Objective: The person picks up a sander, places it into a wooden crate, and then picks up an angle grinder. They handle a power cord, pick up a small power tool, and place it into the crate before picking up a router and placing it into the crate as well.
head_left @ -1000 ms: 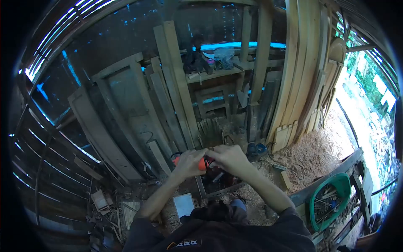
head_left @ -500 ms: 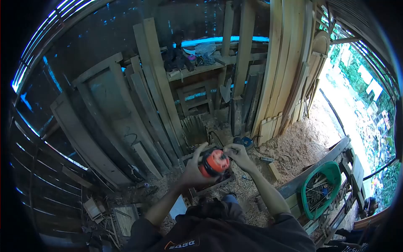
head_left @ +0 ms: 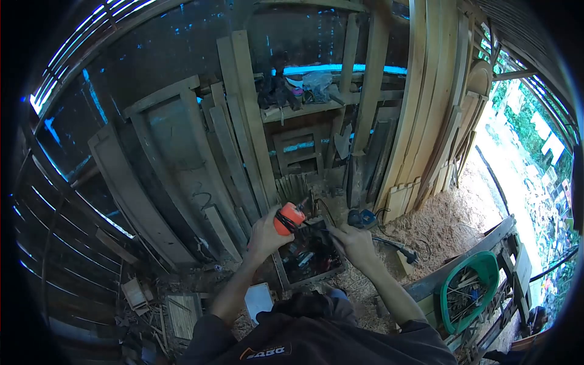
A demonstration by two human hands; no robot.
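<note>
An orange power tool [head_left: 288, 218], of a type that cannot be told at this size, is gripped in the left hand [head_left: 265, 234] and held above an open wooden toolbox [head_left: 307, 258] on the sawdust-strewn floor [head_left: 447, 222]. A black cord [head_left: 316, 210] is seen running from the tool toward 3 o'clock, where it is pinched in the fingers of the right hand [head_left: 354, 242]. A slip is judged possible: the tool is carried by one hand only, and a tug on the cord could twist it loose so that it falls onto the tools in the box. A snag of the cord on the box edge is also conceivable. Both forearms are extended forward, the left raised toward 11 o'clock, the right lower, toward 1 o'clock. Leaning planks [head_left: 243, 121] and a green basket [head_left: 480, 289] at 4 o'clock are shown around.
</note>
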